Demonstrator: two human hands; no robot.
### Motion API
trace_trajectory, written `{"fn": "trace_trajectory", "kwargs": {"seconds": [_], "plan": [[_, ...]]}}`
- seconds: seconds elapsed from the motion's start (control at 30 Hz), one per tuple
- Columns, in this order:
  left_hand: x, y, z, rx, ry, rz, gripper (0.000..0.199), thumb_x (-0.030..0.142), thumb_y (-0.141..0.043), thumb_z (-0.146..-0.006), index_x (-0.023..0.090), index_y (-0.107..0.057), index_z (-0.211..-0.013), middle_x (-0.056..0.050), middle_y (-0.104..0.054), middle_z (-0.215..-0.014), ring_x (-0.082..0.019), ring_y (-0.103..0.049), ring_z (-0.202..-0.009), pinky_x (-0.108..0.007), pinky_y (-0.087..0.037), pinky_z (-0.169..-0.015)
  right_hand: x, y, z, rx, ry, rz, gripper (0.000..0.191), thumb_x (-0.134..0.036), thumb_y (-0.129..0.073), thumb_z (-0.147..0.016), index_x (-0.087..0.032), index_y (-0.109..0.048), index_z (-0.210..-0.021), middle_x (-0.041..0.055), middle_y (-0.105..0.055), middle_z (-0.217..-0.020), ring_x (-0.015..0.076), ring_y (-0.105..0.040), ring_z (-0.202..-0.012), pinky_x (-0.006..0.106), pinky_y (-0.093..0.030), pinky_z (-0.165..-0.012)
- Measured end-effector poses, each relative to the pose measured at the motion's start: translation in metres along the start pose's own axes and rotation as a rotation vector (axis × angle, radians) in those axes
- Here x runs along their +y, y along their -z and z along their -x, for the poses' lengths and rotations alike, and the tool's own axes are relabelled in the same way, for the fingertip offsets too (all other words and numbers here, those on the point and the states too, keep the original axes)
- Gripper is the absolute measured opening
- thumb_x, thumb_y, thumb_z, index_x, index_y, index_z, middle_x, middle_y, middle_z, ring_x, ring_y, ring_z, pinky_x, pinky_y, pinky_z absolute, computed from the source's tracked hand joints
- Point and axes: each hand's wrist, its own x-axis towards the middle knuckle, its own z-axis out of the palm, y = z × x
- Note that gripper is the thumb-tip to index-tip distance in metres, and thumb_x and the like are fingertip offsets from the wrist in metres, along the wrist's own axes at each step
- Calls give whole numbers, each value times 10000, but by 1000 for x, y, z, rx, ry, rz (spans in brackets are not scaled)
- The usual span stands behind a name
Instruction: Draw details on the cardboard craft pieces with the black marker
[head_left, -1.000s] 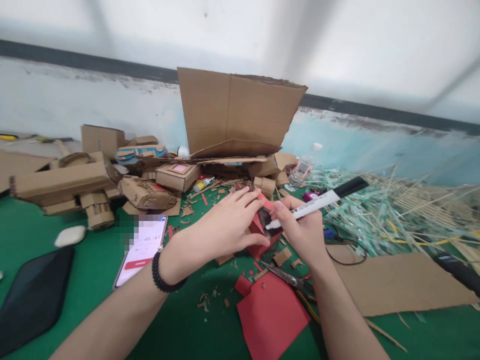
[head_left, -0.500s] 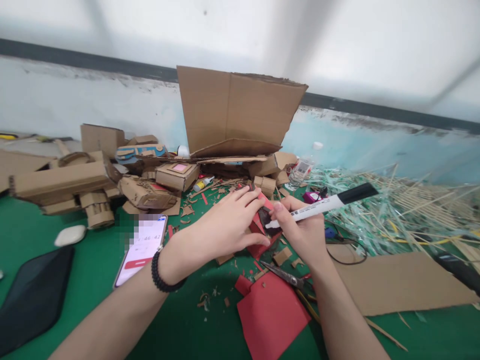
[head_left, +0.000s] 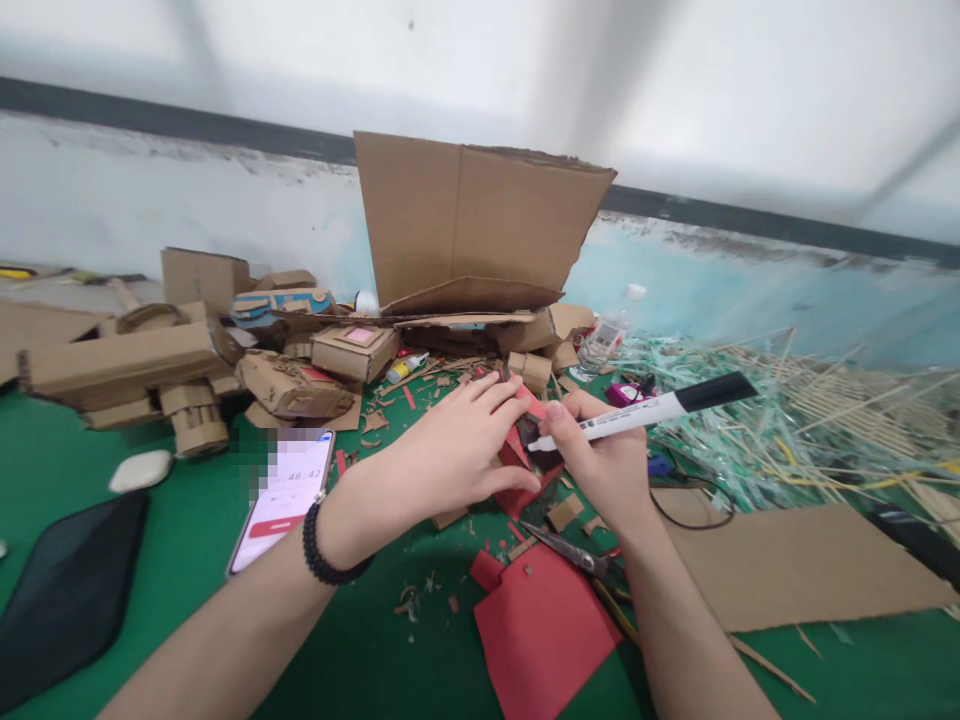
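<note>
My right hand is closed round a white marker whose black end points up to the right. The marker's tip meets a small red and black piece in the middle. My left hand, with a black beaded band at the wrist, is wrapped over the left side of that piece and holds it. Part of the piece is hidden under the fingers. Just below lie open-bladed scissors and a red sheet on the green table.
Cardboard models and a phone are at the left. A large cardboard sheet stands at the back, beside a clear bottle. Thin sticks and flat cardboard lie at the right.
The marker has shifted very slightly, its tip a little up and left on the piece. My left hand has stayed in place.
</note>
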Motion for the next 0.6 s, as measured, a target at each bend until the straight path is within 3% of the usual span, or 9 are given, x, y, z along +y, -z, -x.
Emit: {"fn": "trace_trajectory", "kwargs": {"seconds": [0.33,0.6], "plan": [[-3,-2,1,39,-16,20,830,657,-764,-952,132,-555,-1561,-229,-463,-1726,-413,-390,-1649,-567,-330,-1368,-2,4,-3,20,-37,-77,458,-485,-677,-1002,-224,-653,-627,15,-663,-600,155,-574,-555,270,-439,-531],[-2,-2,0,26,-6,24,852,660,-781,-935,120,-560,-1555,-221,-458,-1731,-416,-373,-1656,-562,-320,-1374,-4,7,-2,-48,-35,-48,421,-402,-677,-985,-221,-649,-607,13,-670,-587,151,-589,-550,257,-434,-519]]}}
